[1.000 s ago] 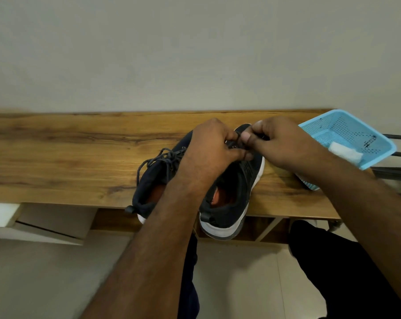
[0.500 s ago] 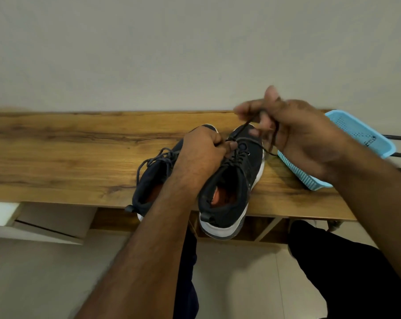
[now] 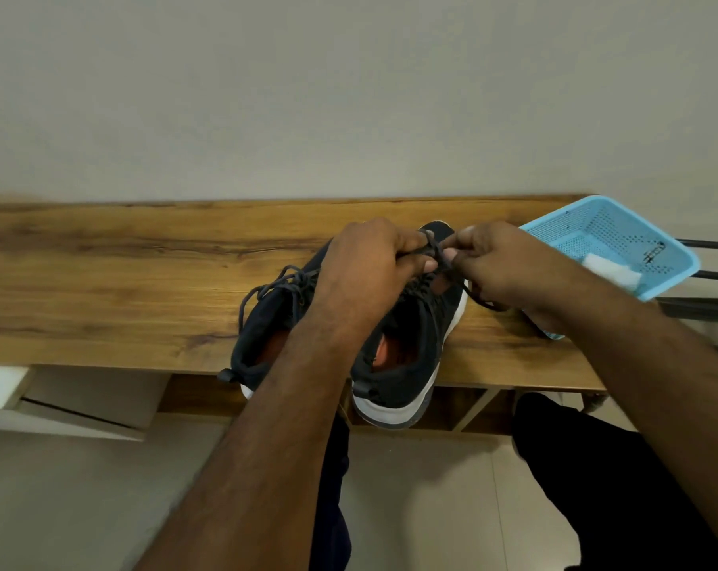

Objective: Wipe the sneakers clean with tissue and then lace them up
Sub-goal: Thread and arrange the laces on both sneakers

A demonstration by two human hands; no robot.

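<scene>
Two dark sneakers with white soles stand side by side on a wooden shelf (image 3: pixel 102 282), heels toward me and hanging over its front edge. The left sneaker (image 3: pixel 262 327) has a tied grey lace. Over the toe end of the right sneaker (image 3: pixel 407 356) both hands meet. My left hand (image 3: pixel 369 261) grips the dark lace (image 3: pixel 479 300) with curled fingers. My right hand (image 3: pixel 497 265) pinches the same lace just beside it; a loose loop trails onto the shelf. A white tissue (image 3: pixel 611 269) lies in the blue basket.
A blue perforated plastic basket (image 3: pixel 621 236) sits tilted at the shelf's right end, close behind my right wrist. Dark metal bars lie beyond it. A plain wall backs the shelf. My dark-trousered legs and a tiled floor are below.
My right hand, which had pulled the lace up and to the right, has come back down to the shoe beside my left hand. The left hand has stayed on the right sneaker.
</scene>
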